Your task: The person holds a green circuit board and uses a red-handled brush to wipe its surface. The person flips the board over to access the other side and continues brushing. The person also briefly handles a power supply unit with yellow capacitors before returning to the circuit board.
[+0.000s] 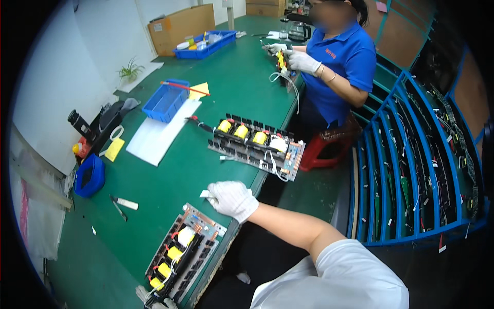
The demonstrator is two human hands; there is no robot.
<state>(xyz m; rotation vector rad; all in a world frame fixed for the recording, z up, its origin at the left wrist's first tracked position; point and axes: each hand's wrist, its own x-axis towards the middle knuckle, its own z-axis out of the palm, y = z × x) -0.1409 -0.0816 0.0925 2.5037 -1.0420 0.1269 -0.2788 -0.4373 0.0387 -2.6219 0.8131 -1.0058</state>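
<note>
In front of me lies a long circuit board (192, 269) with yellow-wrapped coils, one white coil, black parts and a grey-brown base. My left hand (156, 303), in a white glove, is closed on the board's near end beside white wires; most of it is cut off by the lower edge. Beyond the board's far end, over the green table, my gloved right hand (232, 200) is closed with a small flat white piece (206, 194) at its fingertips. A second, similar circuit board (252, 149) lies farther off at the table edge, untouched by me, with loose cables.
A co-worker (334, 67) in blue handles another board across the table (226, 85). Blue bins (165, 102), a white sheet (154, 139), a knife (126, 203) and a blue tape holder (89, 176) lie leftward. A blue rack (378, 195) of boards stands right.
</note>
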